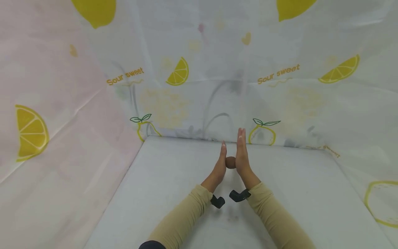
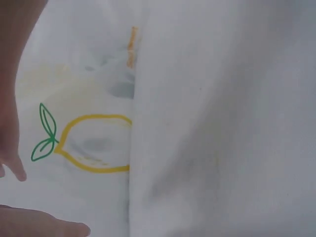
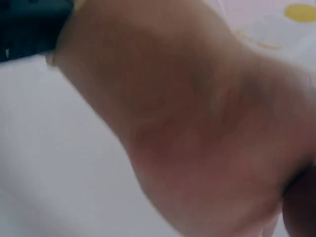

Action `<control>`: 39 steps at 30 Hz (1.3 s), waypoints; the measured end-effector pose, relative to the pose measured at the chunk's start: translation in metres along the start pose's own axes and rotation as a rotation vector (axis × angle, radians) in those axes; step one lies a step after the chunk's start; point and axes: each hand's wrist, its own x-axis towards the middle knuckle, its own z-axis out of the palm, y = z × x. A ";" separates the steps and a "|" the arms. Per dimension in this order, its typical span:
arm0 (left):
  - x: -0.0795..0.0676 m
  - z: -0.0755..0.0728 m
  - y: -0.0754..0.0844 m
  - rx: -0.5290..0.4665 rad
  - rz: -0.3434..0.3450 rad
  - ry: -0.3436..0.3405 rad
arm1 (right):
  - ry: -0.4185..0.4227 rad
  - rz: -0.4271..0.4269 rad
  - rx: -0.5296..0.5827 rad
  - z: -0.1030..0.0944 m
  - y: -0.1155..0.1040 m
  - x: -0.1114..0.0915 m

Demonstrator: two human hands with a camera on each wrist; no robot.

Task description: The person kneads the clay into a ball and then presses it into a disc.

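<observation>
A small brown ball point(image 1: 230, 162) sits between the two palms in the head view, touched from both sides. My left hand point(image 1: 221, 163) stands upright at its left, fingers straight and pointing away. On the other side my right hand point(image 1: 242, 155) is upright too, its straight fingers together. The right wrist view holds a large blurred hand and wrist point(image 3: 197, 123), with a dark brown rounded surface point(image 3: 302, 205) at the lower right edge. Along the left edge of the left wrist view are parts of fingers point(image 2: 39, 223); the ball does not show there.
Under the hands lies a white tabletop point(image 1: 174, 162). A lemon-print sheet point(image 1: 217, 103) rises behind it and along both sides. Black wrist mounts point(image 1: 239, 196) stick inward from both beige sleeves point(image 1: 183, 218).
</observation>
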 end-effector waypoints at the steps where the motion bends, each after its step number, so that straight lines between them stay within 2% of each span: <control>1: -0.001 0.001 0.000 -0.012 0.006 -0.011 | 0.003 0.012 -0.005 -0.003 0.004 0.001; 3: -0.001 0.002 0.003 -0.034 0.029 -0.034 | 0.003 0.035 -0.011 -0.008 0.012 0.001; 7: 0.000 0.002 0.014 -0.057 0.074 -0.049 | -0.022 0.084 -0.037 -0.009 0.007 -0.013; 10: 0.003 -0.003 0.022 -0.059 0.092 -0.010 | -0.064 0.081 -0.058 0.000 -0.004 -0.027; 14: 0.009 -0.010 0.026 -0.062 0.098 0.054 | -0.098 0.030 -0.033 0.015 0.006 -0.038; 18: 0.011 -0.016 0.022 -0.013 0.057 0.095 | -0.089 -0.009 -0.007 0.027 0.019 -0.042; 21: 0.010 -0.017 0.016 0.012 0.020 0.113 | -0.077 -0.025 -0.010 0.031 0.018 -0.041; 24: 0.007 -0.017 0.012 -0.004 0.005 0.111 | -0.052 -0.011 -0.018 0.031 0.015 -0.038; 27: 0.004 -0.015 0.009 -0.028 0.012 0.094 | -0.035 0.015 -0.007 0.030 0.009 -0.036; 34: 0.000 -0.013 0.001 -0.023 -0.004 0.091 | -0.044 0.086 -0.017 0.029 -0.020 -0.042; 39: 0.003 -0.015 0.004 -0.028 0.015 0.106 | -0.034 0.047 -0.008 0.030 -0.024 -0.039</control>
